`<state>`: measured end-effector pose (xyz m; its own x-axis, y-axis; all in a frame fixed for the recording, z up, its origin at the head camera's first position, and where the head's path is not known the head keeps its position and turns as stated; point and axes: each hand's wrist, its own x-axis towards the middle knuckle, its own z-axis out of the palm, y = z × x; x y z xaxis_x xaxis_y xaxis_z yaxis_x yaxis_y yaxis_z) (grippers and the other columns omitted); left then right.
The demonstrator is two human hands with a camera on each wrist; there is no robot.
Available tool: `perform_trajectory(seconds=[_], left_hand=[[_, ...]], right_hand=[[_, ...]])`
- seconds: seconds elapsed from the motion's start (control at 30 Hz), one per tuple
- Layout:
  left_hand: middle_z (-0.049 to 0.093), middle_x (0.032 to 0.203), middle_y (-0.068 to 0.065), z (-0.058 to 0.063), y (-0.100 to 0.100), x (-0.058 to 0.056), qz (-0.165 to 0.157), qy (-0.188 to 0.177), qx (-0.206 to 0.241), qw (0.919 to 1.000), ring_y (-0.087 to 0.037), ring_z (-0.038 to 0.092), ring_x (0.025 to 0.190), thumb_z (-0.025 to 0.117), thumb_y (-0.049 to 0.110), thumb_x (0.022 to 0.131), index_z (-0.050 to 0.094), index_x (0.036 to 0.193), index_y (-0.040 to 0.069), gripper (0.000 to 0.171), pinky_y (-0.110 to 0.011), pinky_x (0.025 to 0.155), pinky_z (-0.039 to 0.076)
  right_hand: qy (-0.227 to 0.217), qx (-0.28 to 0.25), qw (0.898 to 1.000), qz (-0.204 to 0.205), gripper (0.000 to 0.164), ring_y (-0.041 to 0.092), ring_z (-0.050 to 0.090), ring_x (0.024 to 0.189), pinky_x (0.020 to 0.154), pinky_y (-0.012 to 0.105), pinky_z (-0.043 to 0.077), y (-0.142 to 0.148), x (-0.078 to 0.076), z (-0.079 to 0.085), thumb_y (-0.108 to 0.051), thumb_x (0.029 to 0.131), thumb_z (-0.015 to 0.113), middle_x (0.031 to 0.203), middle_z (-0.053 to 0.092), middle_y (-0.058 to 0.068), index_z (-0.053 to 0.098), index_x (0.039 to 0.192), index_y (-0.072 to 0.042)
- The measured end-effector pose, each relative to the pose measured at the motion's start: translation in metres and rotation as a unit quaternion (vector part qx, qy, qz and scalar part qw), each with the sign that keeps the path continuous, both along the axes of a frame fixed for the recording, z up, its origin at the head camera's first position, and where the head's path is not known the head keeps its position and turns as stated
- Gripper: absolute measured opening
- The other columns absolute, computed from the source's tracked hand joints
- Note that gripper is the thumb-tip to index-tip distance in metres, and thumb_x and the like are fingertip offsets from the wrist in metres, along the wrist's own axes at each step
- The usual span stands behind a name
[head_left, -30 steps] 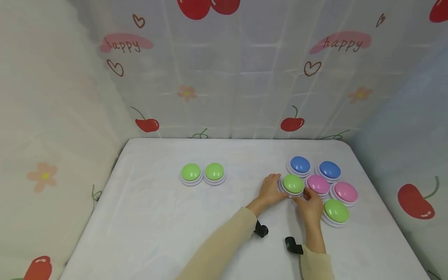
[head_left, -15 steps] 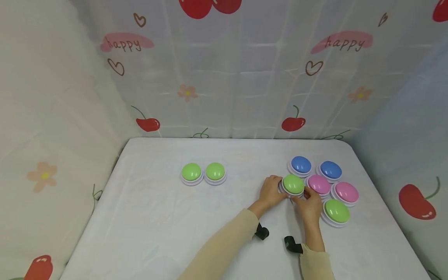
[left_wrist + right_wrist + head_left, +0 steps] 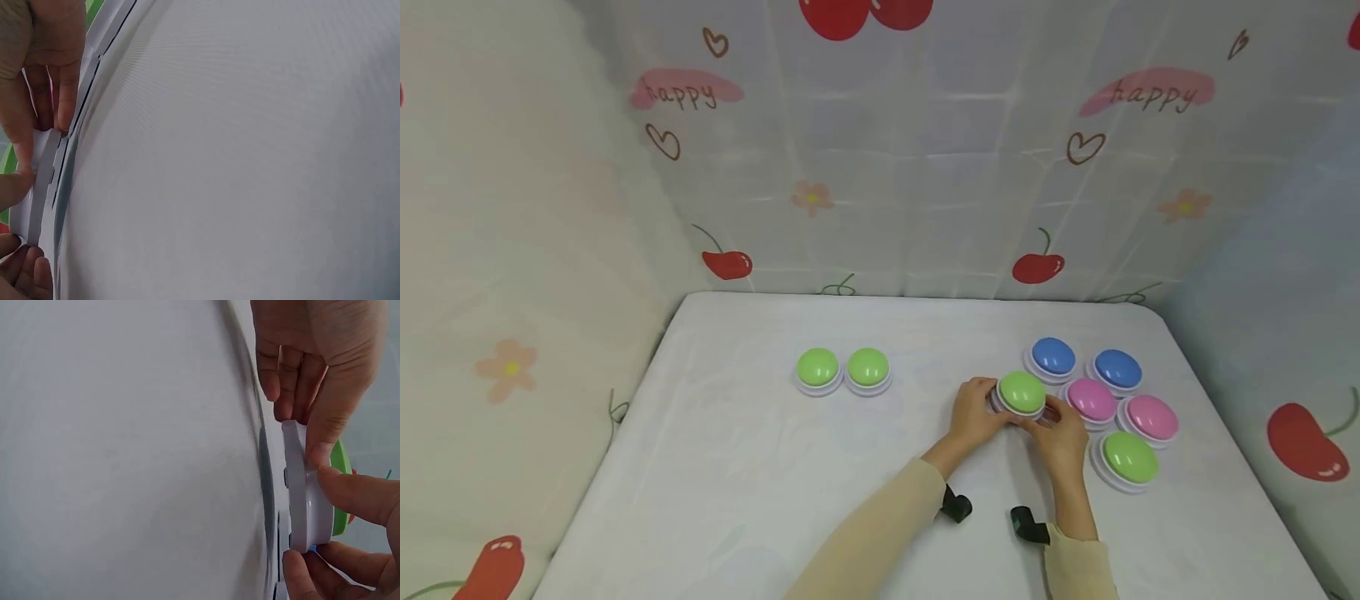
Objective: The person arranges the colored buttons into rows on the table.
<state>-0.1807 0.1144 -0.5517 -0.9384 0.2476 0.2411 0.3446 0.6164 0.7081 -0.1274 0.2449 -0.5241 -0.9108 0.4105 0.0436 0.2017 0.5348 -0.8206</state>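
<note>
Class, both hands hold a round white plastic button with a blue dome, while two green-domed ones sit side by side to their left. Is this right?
The colour is wrong: the head view shows the left hand and right hand holding a round white plastic button with a green dome. Two green-domed buttons do sit side by side to their left.

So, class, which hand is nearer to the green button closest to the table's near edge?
The right hand: it is just left of that green button. The left hand is farther left, gripping the left side of the held button.
</note>
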Motion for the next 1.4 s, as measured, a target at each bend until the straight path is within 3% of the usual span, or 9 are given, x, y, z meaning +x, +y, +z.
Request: perform_trajectory(seconds=[0.07,0.3,0.47,0.73,0.93,1.4], left_hand=[[0.068,0.115,-0.007,0.0,-0.003,0.001,0.015,0.003,0.014,0.9998,-0.019,0.06,0.108,0.086,0.031,0.072,0.066,0.117,0.005,0.055,-0.025,0.095,0.048],[0.069,0.116,-0.006,0.006,-0.021,0.004,0.07,0.028,0.068,0.9949,-0.019,0.061,0.105,0.086,0.024,0.071,0.066,0.117,0.005,0.053,-0.027,0.094,0.048],[0.068,0.119,-0.009,0.007,-0.035,0.004,0.094,0.048,0.09,0.9903,-0.022,0.06,0.106,0.085,0.019,0.072,0.065,0.117,0.004,0.052,-0.03,0.095,0.049],[0.065,0.125,-0.013,0.009,-0.055,0.002,0.125,0.042,0.116,0.9846,-0.028,0.057,0.113,0.084,0.012,0.072,0.064,0.121,0.0,0.055,-0.038,0.1,0.047],[0.064,0.123,-0.013,0.008,-0.065,0.002,0.153,0.045,0.116,0.9805,-0.028,0.057,0.112,0.085,0.016,0.071,0.065,0.12,0.0,0.055,-0.038,0.1,0.047],[0.064,0.119,-0.016,0.002,-0.078,0.005,0.221,0.072,0.143,0.962,-0.031,0.059,0.115,0.085,0.01,0.07,0.065,0.119,-0.004,0.054,-0.043,0.104,0.045]], right_hand=[[0.004,-0.007,1.0,0.01,0.063,0.042,0.062,0.11,0.083,0.028,0.057,-0.003,-0.003,0.001,-0.009,0.076,0.082,0.12,0.061,0.033,0.054,0.129,0.011],[0.016,-0.035,0.998,0.049,0.062,0.044,0.057,0.118,0.095,0.046,0.05,-0.018,-0.017,0.006,-0.004,0.077,0.08,0.128,0.056,0.033,0.052,0.13,0.013],[0.005,-0.046,0.996,0.071,0.065,0.042,0.055,0.121,0.097,0.044,0.051,-0.032,-0.026,0.009,-0.007,0.078,0.081,0.13,0.054,0.031,0.051,0.132,0.011],[-0.009,-0.058,0.993,0.1,0.066,0.041,0.056,0.121,0.097,0.042,0.051,-0.052,-0.038,0.012,-0.007,0.078,0.08,0.133,0.052,0.03,0.049,0.134,0.011],[-0.003,-0.065,0.99,0.122,0.065,0.043,0.055,0.122,0.097,0.044,0.051,-0.064,-0.046,0.013,-0.002,0.077,0.08,0.133,0.051,0.032,0.05,0.132,0.012],[-0.012,-0.029,0.985,0.172,0.065,0.043,0.057,0.12,0.097,0.041,0.052,-0.084,-0.061,0.011,-0.007,0.076,0.082,0.13,0.053,0.03,0.053,0.131,0.01]])
